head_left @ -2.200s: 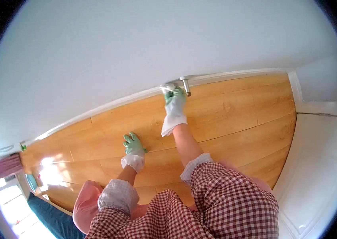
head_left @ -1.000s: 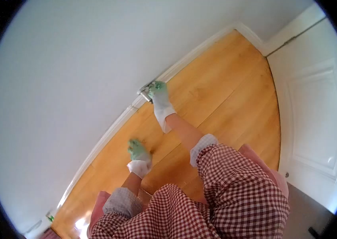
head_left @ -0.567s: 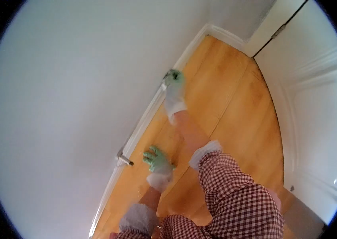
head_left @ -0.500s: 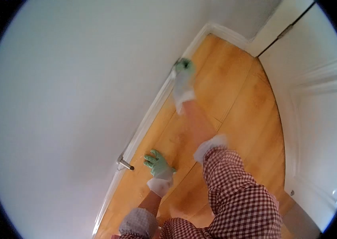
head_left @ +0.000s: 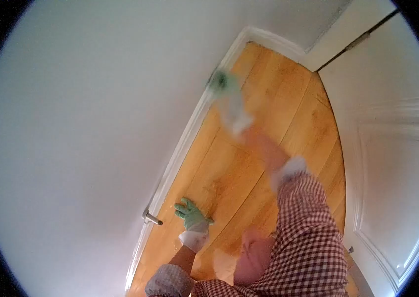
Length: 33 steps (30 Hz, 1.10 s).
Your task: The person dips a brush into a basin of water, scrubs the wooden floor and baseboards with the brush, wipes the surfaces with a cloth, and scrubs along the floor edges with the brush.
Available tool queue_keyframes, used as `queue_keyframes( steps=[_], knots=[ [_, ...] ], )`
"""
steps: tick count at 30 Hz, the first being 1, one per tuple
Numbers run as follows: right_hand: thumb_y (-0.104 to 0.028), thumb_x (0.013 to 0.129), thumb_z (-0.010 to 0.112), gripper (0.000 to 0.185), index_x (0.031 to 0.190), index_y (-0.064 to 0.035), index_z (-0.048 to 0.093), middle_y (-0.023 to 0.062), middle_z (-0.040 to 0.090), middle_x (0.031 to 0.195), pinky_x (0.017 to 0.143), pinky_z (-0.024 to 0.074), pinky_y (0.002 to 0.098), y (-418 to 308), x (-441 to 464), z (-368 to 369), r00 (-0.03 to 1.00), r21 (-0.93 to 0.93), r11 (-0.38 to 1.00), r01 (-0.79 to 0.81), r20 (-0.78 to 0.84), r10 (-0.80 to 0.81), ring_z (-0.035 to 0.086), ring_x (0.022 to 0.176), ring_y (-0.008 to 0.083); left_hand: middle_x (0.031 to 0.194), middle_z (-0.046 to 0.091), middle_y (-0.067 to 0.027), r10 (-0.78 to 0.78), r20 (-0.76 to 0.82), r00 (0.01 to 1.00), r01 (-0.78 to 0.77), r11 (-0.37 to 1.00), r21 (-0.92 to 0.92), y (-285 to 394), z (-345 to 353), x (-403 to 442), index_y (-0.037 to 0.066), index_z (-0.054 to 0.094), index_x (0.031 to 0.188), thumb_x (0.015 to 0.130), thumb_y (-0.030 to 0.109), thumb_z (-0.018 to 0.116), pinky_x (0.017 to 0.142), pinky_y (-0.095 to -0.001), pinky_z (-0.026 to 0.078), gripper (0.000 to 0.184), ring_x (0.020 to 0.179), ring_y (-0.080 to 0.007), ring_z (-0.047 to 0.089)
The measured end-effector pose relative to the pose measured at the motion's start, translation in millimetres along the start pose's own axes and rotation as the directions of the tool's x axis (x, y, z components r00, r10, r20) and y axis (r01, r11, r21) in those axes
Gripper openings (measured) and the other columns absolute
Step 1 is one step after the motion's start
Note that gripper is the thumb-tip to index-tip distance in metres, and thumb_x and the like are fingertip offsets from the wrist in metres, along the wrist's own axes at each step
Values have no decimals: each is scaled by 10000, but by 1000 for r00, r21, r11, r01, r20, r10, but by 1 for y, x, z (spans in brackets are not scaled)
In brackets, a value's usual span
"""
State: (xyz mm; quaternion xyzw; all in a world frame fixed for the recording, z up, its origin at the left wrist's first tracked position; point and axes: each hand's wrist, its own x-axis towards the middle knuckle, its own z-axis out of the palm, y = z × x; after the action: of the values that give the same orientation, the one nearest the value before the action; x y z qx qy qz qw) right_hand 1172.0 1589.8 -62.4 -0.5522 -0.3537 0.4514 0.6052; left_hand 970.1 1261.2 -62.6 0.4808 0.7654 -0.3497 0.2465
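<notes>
Our gloved left hand spreads open on the floor, a doorstop just left of it, while the baseboard runs at our right hand's left edge, its grip too blurred to tell; a slipping left palm could cost us balance.

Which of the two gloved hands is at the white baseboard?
The right hand, blurred; the left hand is apart from the baseboard, spread on the wooden floor.

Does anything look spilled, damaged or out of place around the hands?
Nothing clearly stands out. One darkish patch on the wooden floor, near the gloved left hand, may be only wood grain.
</notes>
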Motion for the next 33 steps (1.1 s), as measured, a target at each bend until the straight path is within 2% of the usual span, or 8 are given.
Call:
queue_keyframes(
  steps=[5,10,13,19,21,26,30,33],
  knots=[
    [-164,1050,493,137,1060,-45,560,19,537,999,889,434,322,-7,-21,22,946,403,875,-268,-64,319,487,913,156,1612,7,-448,20,44,999,-13,990,-142,1,-19,-10,-19,-117,1600,698,393,938,1207,-539,327,1449,1498,-606,121],
    [-178,1041,530,216,1167,-57,657,39,663,1077,858,491,354,14,166,-32,929,-305,943,135,-291,-227,609,964,187,1609,-38,-447,60,95,994,-35,969,-245,-1,-30,-26,-19,-131,1596,671,380,955,1211,-536,326,1482,1503,-604,87],
    [-160,1003,577,248,1194,-65,704,115,718,1158,908,534,417,0,210,-69,957,-937,288,199,123,-263,683,1070,282,1608,-65,-446,56,68,996,-37,968,-250,5,-37,-26,-20,-140,1594,655,372,965,1213,-534,326,1502,1506,-602,66],
    [-230,954,675,408,1274,23,662,216,667,1302,1013,523,450,-13,204,-137,964,-979,93,179,194,182,670,1163,360,1644,18,-387,-4,-26,1000,-1,982,-191,-4,-6,-7,46,-68,1624,572,361,1004,1173,-521,404,1534,1526,-561,105],
    [-247,975,638,467,1367,4,607,213,649,1331,992,532,454,3,161,-193,954,-936,199,288,262,-148,656,1188,357,1641,17,-391,-5,-34,999,-2,981,-192,-5,-4,-6,36,-68,1621,569,360,1005,1168,-528,408,1538,1526,-561,108],
    [-182,989,577,503,1462,-25,515,208,660,1305,986,533,441,-35,107,-245,986,-961,-264,79,37,160,646,1183,379,1636,6,-400,0,-38,999,-7,988,-157,-6,-1,1,17,-72,1616,566,350,1008,1159,-527,423,1542,1526,-556,116],
    [-197,981,559,440,1384,-24,571,187,685,1246,901,556,432,37,115,-224,918,-982,-114,153,184,-351,679,1099,354,1634,2,-402,-25,4,1000,25,979,-200,-9,-10,-4,19,-77,1615,569,339,1008,1158,-528,425,1541,1524,-554,127],
    [-202,981,564,445,1374,7,572,218,655,1288,972,517,491,3,134,-153,986,-980,-134,145,154,-59,649,1157,388,1636,4,-399,-27,0,1000,27,977,-212,-10,-10,-3,22,-75,1616,572,332,1007,1156,-526,428,1536,1524,-550,131]
  ],
)
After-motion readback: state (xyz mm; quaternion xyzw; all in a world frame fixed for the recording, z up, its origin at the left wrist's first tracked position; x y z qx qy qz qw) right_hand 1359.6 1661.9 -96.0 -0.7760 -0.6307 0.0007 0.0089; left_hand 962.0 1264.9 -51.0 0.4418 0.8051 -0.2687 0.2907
